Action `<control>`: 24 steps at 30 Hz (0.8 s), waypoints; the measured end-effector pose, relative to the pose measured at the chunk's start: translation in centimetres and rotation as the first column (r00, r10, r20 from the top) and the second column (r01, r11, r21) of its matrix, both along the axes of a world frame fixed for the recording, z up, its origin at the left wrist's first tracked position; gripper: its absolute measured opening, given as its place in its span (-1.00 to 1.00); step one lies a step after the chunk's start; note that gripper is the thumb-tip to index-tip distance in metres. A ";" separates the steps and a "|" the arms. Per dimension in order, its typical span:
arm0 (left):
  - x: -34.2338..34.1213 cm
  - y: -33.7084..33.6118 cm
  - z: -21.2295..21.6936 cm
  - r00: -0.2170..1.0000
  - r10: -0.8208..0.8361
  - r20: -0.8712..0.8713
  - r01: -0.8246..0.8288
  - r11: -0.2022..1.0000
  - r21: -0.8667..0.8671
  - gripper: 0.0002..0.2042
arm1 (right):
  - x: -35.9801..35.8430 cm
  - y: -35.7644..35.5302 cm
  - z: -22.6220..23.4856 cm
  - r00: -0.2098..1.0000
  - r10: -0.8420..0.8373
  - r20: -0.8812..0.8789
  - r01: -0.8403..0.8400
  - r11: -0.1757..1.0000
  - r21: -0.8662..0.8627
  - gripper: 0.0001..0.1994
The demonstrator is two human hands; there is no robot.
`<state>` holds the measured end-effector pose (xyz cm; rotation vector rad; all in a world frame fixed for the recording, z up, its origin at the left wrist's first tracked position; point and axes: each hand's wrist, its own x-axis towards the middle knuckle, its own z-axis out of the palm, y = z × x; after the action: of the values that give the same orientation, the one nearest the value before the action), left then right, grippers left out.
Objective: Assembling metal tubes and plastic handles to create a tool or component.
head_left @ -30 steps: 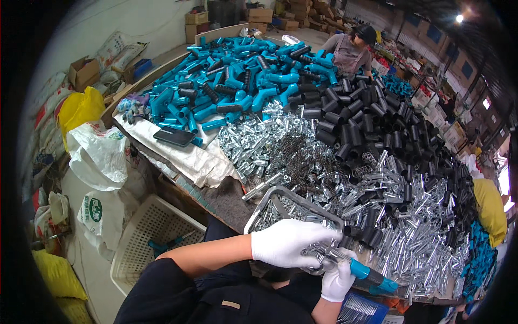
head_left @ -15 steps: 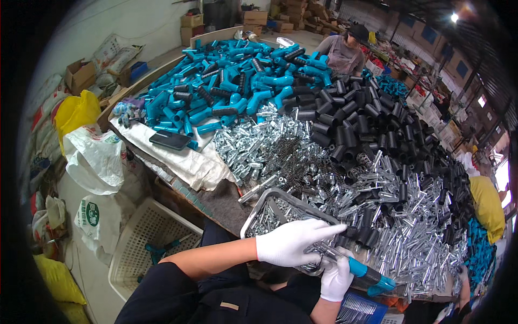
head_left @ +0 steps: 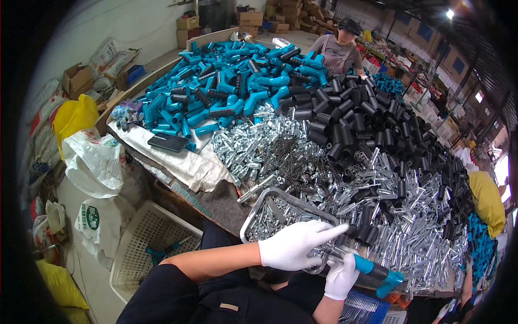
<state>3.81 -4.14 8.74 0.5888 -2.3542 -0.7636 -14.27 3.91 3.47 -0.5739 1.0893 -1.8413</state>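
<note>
Both hands wear white gloves. My left hand (head_left: pixel 291 245) is at the near edge of the grey-rimmed tray (head_left: pixel 252 216), index finger stretched out to the right toward a black tube piece. Its other fingers curl round a metal shaft (head_left: pixel 335 251). My right hand (head_left: pixel 341 278) is closed round the same piece, where the shaft meets a teal-and-black handle (head_left: pixel 372 268). The handle points to the lower right, its teal end bent. Small metal parts fill the tray. The left fingertips are partly hidden.
Heaped on the table are teal handles (head_left: pixel 259 102), black tubes (head_left: pixel 345 132), springs (head_left: pixel 291 156) and metal rods (head_left: pixel 410 232). A phone (head_left: pixel 168 142) lies on white cloth. A white basket (head_left: pixel 129 259) stands left. Another person (head_left: pixel 337 51) is across the table.
Both hands have shifted slightly right with the teal-handled piece, keeping their hold. The person across the table has raised their head.
</note>
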 end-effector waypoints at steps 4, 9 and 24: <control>-0.4 0.7 -0.1 0.975 -0.003 0.221 -0.045 0.976 0.213 0.03 | 0.2 0.5 0.6 0.952 0.077 -0.297 -0.063 0.996 0.055 -0.81; -1.1 0.2 -2.5 0.773 -0.633 0.027 0.289 0.390 0.874 -0.70 | -0.9 1.1 0.3 0.786 0.291 -0.545 -0.401 0.911 -0.092 -0.50; 0.7 8.7 -11.6 0.951 -0.304 -0.052 0.140 0.273 0.952 -0.76 | -7.0 6.3 2.3 0.543 0.838 -0.054 -0.699 0.487 0.524 -0.54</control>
<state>4.55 4.54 -2.84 0.7687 -1.8390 -2.4222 -21.31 10.23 5.82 -0.9087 1.1260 -0.6525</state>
